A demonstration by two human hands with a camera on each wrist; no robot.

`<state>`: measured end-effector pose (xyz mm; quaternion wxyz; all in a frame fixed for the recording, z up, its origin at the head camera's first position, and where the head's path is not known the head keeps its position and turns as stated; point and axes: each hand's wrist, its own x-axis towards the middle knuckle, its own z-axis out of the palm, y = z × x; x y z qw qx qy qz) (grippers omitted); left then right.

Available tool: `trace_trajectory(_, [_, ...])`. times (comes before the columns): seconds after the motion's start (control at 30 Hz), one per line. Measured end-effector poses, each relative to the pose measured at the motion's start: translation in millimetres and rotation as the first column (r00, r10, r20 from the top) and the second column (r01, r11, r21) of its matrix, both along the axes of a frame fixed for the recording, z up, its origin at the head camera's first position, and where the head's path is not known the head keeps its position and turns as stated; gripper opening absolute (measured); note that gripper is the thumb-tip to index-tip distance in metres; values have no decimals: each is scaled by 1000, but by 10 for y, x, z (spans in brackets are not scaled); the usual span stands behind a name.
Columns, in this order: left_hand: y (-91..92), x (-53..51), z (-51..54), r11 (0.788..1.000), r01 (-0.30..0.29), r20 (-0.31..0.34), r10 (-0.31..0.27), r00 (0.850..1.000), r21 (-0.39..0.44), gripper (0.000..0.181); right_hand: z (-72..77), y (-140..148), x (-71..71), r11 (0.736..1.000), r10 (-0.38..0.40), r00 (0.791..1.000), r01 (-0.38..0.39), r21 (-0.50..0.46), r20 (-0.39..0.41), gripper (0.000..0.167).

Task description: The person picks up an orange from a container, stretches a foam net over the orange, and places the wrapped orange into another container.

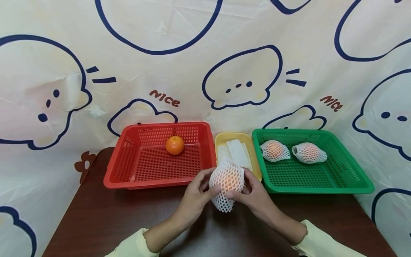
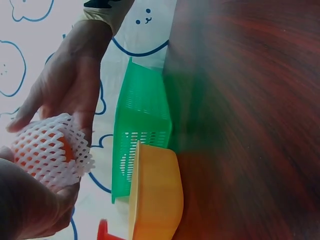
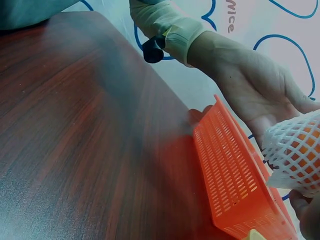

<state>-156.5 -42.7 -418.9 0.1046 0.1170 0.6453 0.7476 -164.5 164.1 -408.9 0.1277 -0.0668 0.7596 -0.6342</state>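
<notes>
An orange (image 1: 228,182) inside a white foam net sleeve (image 1: 223,203) is held up over the front of the table, between both hands. My left hand (image 1: 196,192) grips its left side, thumb across the front of the net. From the right, my right hand (image 1: 257,194) grips it too, its thumb also on the front. The net covers the fruit and extends past it above and below. In the left wrist view, orange skin (image 2: 67,149) shows through an opening of the net. Some fingertips are hidden behind the fruit.
A red basket (image 1: 154,185) at left contains one bare orange (image 1: 174,145). Behind the hands, a yellow tray (image 1: 255,167) has flat white net sleeves (image 1: 238,153). The green basket (image 1: 321,189) at right contains two netted fruits (image 1: 275,151). A patterned cloth (image 1: 244,121) hangs behind.
</notes>
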Motion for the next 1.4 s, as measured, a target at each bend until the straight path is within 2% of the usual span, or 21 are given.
trace_trajectory(0.17, [11, -4, -10, 1000, -7, -12, 7, 1000, 14, 58, -1, 2, -9, 1000, 1, 1000, -1, -12, 19, 76])
trace_trajectory(0.4, [45, -20, -1, 1000, 16, -8, -16, 1000, 7, 59, 60, 46, 0, 998, -23, 1000, 22, 58, 4, 77])
trace_trajectory(0.47, [72, -30, -5, 999, 10, -29, -11, 1000, -42, 59, 87, 86, -4, 997, -25, 1000, 26, 77, -13, 76])
trace_trajectory(0.53, [108, -38, -10, 992, 0, -80, -10, 997, -123, 60, 122, 150, -16, 991, -30, 997, 38, 126, -66, 78])
trace_trajectory(0.6, [153, -47, -15, 969, -17, -169, -26, 985, -247, 60, 164, 239, -45, 976, -33, 987, 66, 209, -160, 81])
trace_trajectory(0.63, [179, -49, -14, 946, -27, -219, -46, 975, -322, 59, 185, 295, -69, 964, -30, 976, 85, 251, -216, 83])
trace_trajectory(0.67, [208, -54, -10, 917, -41, -274, -75, 959, -396, 59, 210, 356, -96, 947, -26, 963, 110, 302, -270, 85])
trace_trajectory(0.7, [243, -61, -7, 878, -62, -335, -115, 935, -474, 59, 236, 425, -133, 928, -21, 946, 138, 345, -322, 87])
trace_trajectory(0.73, [288, -69, -2, 828, -99, -397, -157, 904, -553, 57, 263, 499, -174, 908, -14, 929, 167, 385, -370, 89])
trace_trajectory(0.8, [398, -101, 0, 713, -193, -501, -249, 829, -674, 53, 313, 650, -270, 868, 1, 899, 216, 447, -437, 91])
trace_trajectory(0.87, [537, -145, 9, 608, -292, -576, -343, 742, -738, 48, 355, 810, -366, 813, 25, 876, 262, 520, -481, 90])
trace_trajectory(0.9, [614, -169, 13, 563, -331, -595, -387, 704, -757, 45, 364, 892, -414, 783, 42, 864, 284, 554, -502, 89])
trace_trajectory(0.93, [695, -198, 18, 529, -350, -600, -431, 674, -773, 44, 368, 971, -459, 747, 63, 853, 304, 591, -518, 88])
trace_trajectory(1.0, [849, -259, 30, 491, -359, -597, -515, 615, -794, 42, 359, 1128, -548, 681, 126, 836, 319, 660, -534, 86])
trace_trajectory(1.07, [994, -319, 36, 457, -362, -582, -584, 566, -812, 42, 339, 1263, -635, 618, 197, 834, 302, 726, -515, 84])
trace_trajectory(1.1, [1062, -352, 31, 450, -363, -577, -611, 542, -816, 42, 320, 1321, -678, 588, 234, 833, 289, 755, -502, 83])
trace_trajectory(1.17, [1192, -413, 24, 435, -374, -573, -655, 493, -819, 42, 291, 1413, -748, 539, 296, 843, 242, 807, -450, 81])
trace_trajectory(1.2, [1254, -442, 16, 427, -379, -568, -673, 474, -821, 41, 276, 1448, -779, 509, 315, 855, 213, 834, -411, 80])
trace_trajectory(1.23, [1312, -469, 3, 429, -379, -569, -683, 458, -820, 40, 256, 1478, -802, 486, 336, 860, 190, 853, -383, 79])
trace_trajectory(1.3, [1411, -515, -21, 436, -362, -563, -700, 438, -824, 39, 200, 1528, -854, 446, 363, 873, 146, 883, -327, 77])
trace_trajectory(1.4, [1512, -555, -66, 441, -341, -554, -714, 427, -830, 38, 107, 1577, -927, 395, 386, 888, 86, 914, -251, 77])
